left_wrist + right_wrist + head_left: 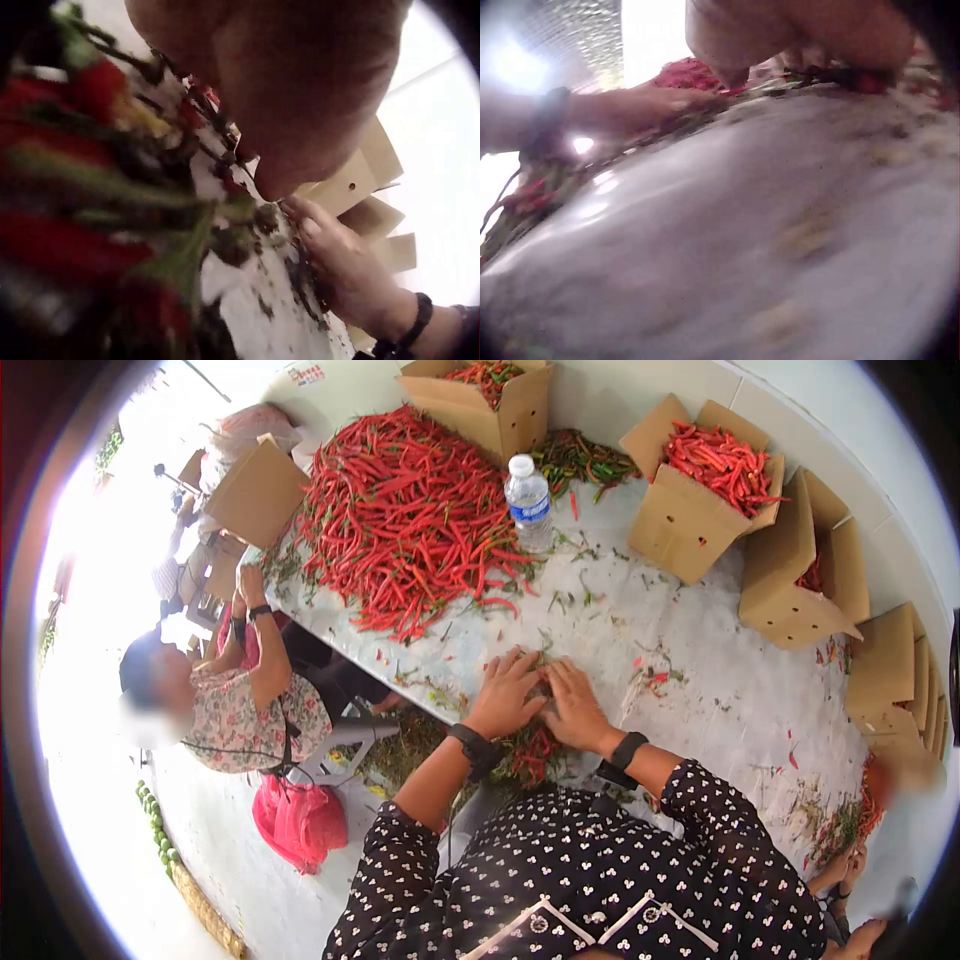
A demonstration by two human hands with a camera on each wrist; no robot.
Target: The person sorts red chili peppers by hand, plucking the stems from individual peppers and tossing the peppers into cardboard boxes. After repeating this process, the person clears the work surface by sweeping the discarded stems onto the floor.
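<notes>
My left hand point(503, 695) and right hand point(577, 705) lie side by side, palms down, near the front edge of the table point(600, 600). Their fingers are extended over a heap of chilli stems and red scraps point(535, 755), part of which shows between my wrists. Close to the camera in the left wrist view are blurred green stems and red chilli pieces point(82, 240), with my right hand point(349, 277) beyond. The right wrist view catches my left hand point(645, 109) low along a strip of scraps. What lies under my palms is hidden.
A large pile of red chillies point(400, 530) sits at the back left beside a water bottle point(528, 510). Cardboard boxes point(675, 525) line the wall, several holding chillies. One person point(260, 710) sits at left near a pink bag point(298, 825); another person's hands point(850, 865) show lower right.
</notes>
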